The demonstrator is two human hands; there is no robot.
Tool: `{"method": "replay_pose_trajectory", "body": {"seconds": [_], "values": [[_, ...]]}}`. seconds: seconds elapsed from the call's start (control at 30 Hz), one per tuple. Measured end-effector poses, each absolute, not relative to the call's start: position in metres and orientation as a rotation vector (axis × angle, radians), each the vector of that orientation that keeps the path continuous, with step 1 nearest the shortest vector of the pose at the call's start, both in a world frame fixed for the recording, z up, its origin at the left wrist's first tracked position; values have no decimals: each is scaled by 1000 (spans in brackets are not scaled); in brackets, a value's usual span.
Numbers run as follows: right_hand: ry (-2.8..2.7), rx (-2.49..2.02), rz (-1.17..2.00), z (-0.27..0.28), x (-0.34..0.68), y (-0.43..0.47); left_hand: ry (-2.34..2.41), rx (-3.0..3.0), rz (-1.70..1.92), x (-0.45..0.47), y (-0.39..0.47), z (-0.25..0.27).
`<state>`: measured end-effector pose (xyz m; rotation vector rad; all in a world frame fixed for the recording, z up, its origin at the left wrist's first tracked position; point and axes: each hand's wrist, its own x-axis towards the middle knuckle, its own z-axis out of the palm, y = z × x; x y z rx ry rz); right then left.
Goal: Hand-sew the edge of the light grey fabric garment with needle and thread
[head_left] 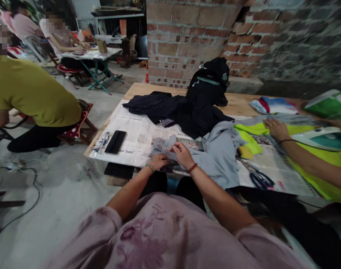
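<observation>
A light grey garment (217, 149) lies across the front of the newspaper-covered table, one thin edge bunched before me. My left hand (159, 161) is closed on that edge near the table's front. Just right of it and slightly higher, my right hand (183, 154) is pinched above the cloth; whatever its fingertips hold is too small to make out. Behind the grey garment lies dark clothing (159, 106). A black phone (115, 142) rests to the left of my hands. Dark-handled scissors (257, 175) lie right of the garment.
On the right, a co-worker's arm (307, 153) reaches over neon yellow cloth (327, 172) beside an iron (321, 137). A black backpack (208, 82) stands at the back. Clear glasses (103, 142) lie at the left edge. A person in yellow-green (38, 93) sits on the left.
</observation>
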<state>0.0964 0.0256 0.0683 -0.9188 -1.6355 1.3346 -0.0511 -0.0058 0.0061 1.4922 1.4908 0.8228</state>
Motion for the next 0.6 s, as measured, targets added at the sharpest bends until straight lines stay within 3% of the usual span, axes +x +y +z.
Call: {"method": "replay_pose_trajectory", "body": {"seconds": [0.17,0.37,0.6], "values": [[-1966,-916,645,94,122,57,1528,1535,751,-52,-5,10],[-1804,-803,341,118,144,83,1539,1565,746,-52,-6,12],[-2044,-791,-20,139,167,104,1546,1560,752,-53,-5,11]]}}
